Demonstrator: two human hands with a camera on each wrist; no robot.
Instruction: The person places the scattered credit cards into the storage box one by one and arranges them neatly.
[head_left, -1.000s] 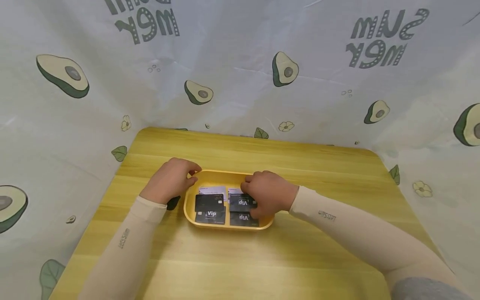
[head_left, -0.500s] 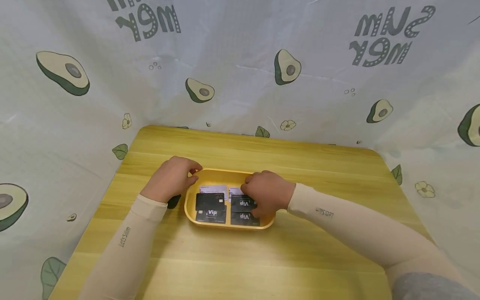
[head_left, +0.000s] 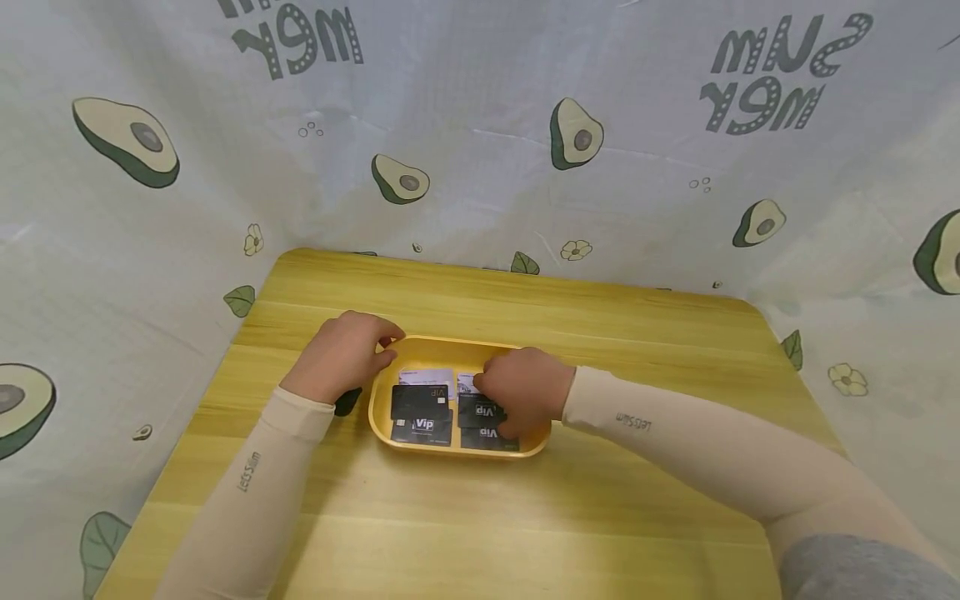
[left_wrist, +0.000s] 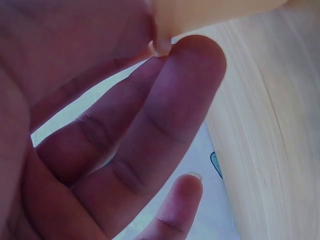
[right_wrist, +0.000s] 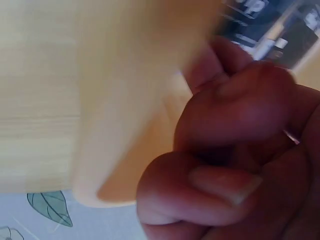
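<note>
A yellow tray (head_left: 462, 453) holds two side-by-side groups of cards. On its left side a pale card (head_left: 426, 377) lies partly under a black VIP card (head_left: 414, 402), with another black card (head_left: 427, 432) below. My left hand (head_left: 339, 357) pinches the tray's upper left rim between thumb and fingers; its fingertips (left_wrist: 192, 65) meet the rim. Reaching over the right side, my right hand (head_left: 527, 390) has its fingers curled on the upper black Vip card (head_left: 478, 410), hiding its right end. Beneath it are a pale card (head_left: 466, 383) and a lower black card (head_left: 480, 438).
The tray stands on a wood-grain table (head_left: 465, 533). A small black object (head_left: 347, 403) shows beside the left wrist. Behind the table hangs a white curtain (head_left: 480, 108) with avocado prints.
My right hand has shifted slightly left and down within the tray, and the upper right black card has slid a little with it. My left hand stays at the rim.
</note>
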